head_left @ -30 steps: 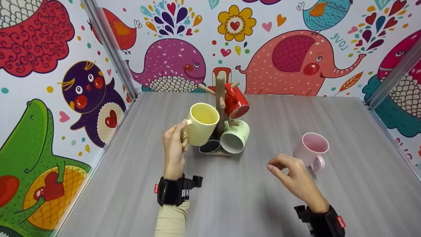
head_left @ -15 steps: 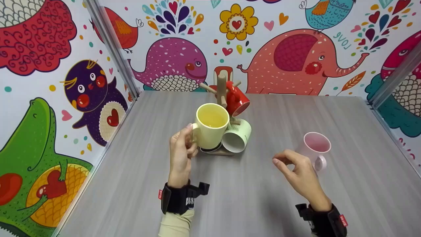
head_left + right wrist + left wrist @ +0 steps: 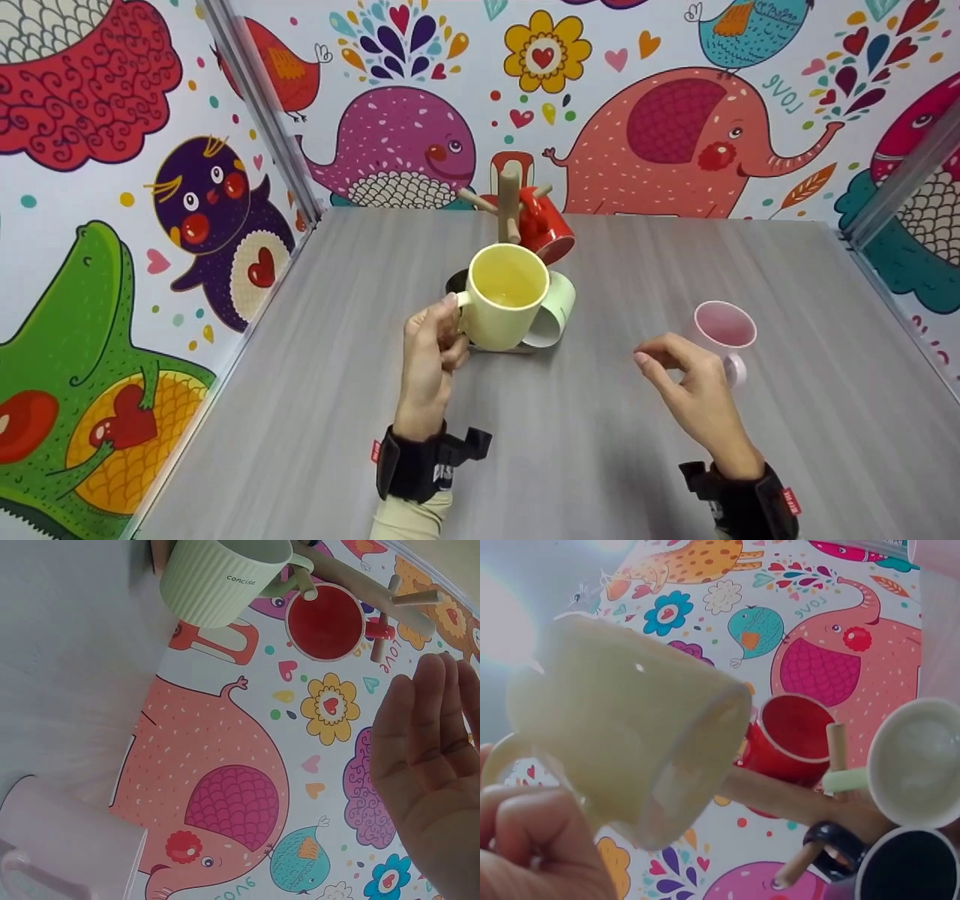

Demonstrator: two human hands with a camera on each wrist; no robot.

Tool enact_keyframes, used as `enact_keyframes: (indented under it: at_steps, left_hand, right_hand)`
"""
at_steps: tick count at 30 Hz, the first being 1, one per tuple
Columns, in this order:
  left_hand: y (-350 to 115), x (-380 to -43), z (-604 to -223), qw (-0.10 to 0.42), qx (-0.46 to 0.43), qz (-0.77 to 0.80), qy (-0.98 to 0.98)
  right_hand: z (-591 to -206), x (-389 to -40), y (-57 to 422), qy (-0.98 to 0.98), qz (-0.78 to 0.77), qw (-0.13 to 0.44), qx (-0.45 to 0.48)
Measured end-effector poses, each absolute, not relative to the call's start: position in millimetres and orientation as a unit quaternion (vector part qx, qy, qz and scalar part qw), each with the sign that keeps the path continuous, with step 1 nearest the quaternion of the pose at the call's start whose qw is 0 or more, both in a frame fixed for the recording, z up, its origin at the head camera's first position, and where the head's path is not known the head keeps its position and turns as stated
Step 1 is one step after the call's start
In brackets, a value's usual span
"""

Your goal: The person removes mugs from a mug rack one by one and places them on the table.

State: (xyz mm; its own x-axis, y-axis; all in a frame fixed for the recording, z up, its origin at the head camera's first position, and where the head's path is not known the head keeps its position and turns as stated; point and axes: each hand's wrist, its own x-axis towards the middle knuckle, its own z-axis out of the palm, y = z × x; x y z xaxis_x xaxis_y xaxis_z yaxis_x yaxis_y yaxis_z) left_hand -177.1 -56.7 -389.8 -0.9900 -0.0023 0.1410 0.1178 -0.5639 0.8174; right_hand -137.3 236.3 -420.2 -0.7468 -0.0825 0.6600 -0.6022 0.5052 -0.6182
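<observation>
My left hand (image 3: 429, 367) grips a yellow mug (image 3: 504, 311) by its handle, with the mug's mouth up. In the head view this mug overlaps a wooden mug tree (image 3: 509, 196) and covers much of its lower part. From the tree hang a red mug (image 3: 551, 232), a light green mug (image 3: 917, 763) and a black mug (image 3: 909, 870). My right hand (image 3: 697, 394) is held over the table with relaxed, loosely bent fingers and nothing in them. Nearest to it is a pink mug (image 3: 712, 337), upright on the table, handle toward me.
Wooden pegs (image 3: 836, 746) stick out from the tree's post. A grey table (image 3: 555, 435) spreads beneath both hands. Walls with cartoon animal prints (image 3: 405, 142) close off the back and sides. Black camera straps (image 3: 412, 465) sit on both wrists.
My left hand has carried the yellow mug right and slightly down in the head view, now in front of the tree. The right hand has shifted slightly right in view, as the whole scene has.
</observation>
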Motion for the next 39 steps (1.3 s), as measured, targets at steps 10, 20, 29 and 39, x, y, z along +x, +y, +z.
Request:
enact_keyframes:
  at_steps: [10, 20, 29, 39]
  left_hand:
    - [-45.1, -170.1, -393.7, 0.006, -0.098, -0.892, -0.441]
    - [-33.5, -163.9, -398.6, -0.014, -0.141, -0.894, -0.426]
    - [-17.8, -155.7, -405.1, -0.048, -0.131, -0.900, -0.414]
    - [-7.8, -148.8, -419.1, -0.069, -0.113, -0.900, -0.415]
  right_hand:
    - [-420.2, -136.3, 238.8, -0.815, 0.459, 0.288, 0.204]
    - [-419.5, -135.1, 238.5, -0.817, 0.464, 0.285, 0.191]
    - [-419.7, -133.8, 238.7, -0.820, 0.460, 0.284, 0.188]
    - [-419.7, -132.9, 239.4, -0.820, 0.460, 0.286, 0.186]
